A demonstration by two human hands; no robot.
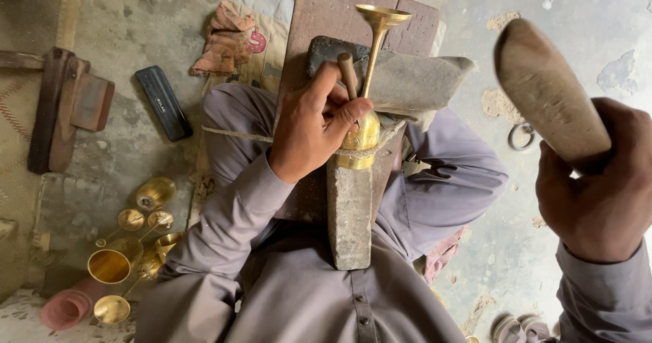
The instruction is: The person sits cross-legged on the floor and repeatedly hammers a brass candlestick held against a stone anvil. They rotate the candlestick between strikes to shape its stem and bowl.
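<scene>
Left hand [314,122] fingers round punch [347,71] and brass goblet [367,78] on block [350,210]; right hand [601,190] fingers gripping raised mallet [547,88].

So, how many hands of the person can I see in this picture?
2. The left hand is in the middle, gripping a punch on the brass goblet. The right hand is raised at the right edge, holding a wooden mallet.
</scene>
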